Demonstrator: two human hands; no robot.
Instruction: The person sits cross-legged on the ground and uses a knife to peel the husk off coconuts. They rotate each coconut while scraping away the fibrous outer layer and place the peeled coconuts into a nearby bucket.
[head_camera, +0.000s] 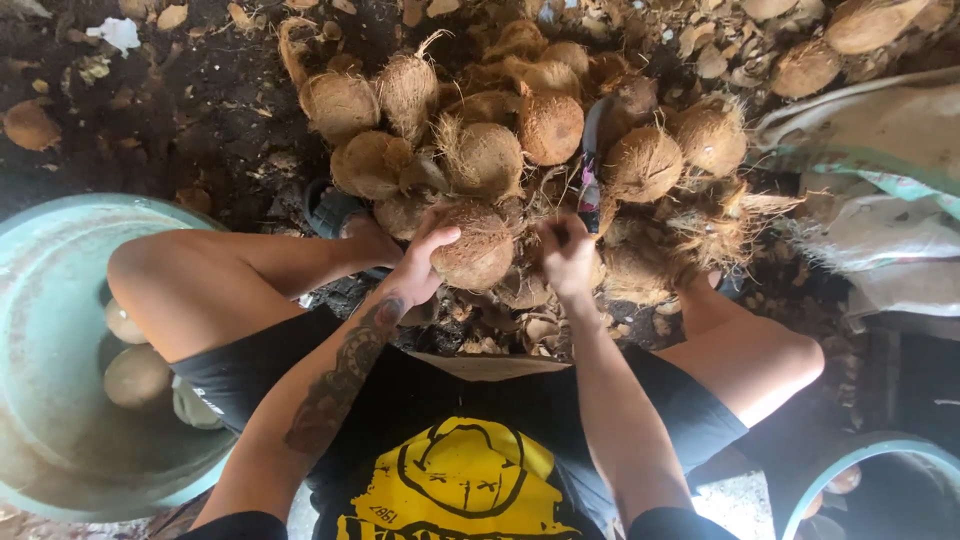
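I sit with knees apart over a heap of brown, hairy coconuts (548, 126). My left hand (421, 262) grips the side of one husked coconut (478, 248) at the near edge of the heap. My right hand (566, 252) is closed just right of it, pinching fibres on that coconut's side; what sits inside its fist is hidden. Loose husk fibre hangs around both hands.
A large pale-green basin (55, 250) at my left holds several peeled, pale coconuts in water. Another basin rim (850, 460) shows at the lower right. Cloth sacks (880, 130) lie at the right. Husk scraps litter the dark ground (180, 110).
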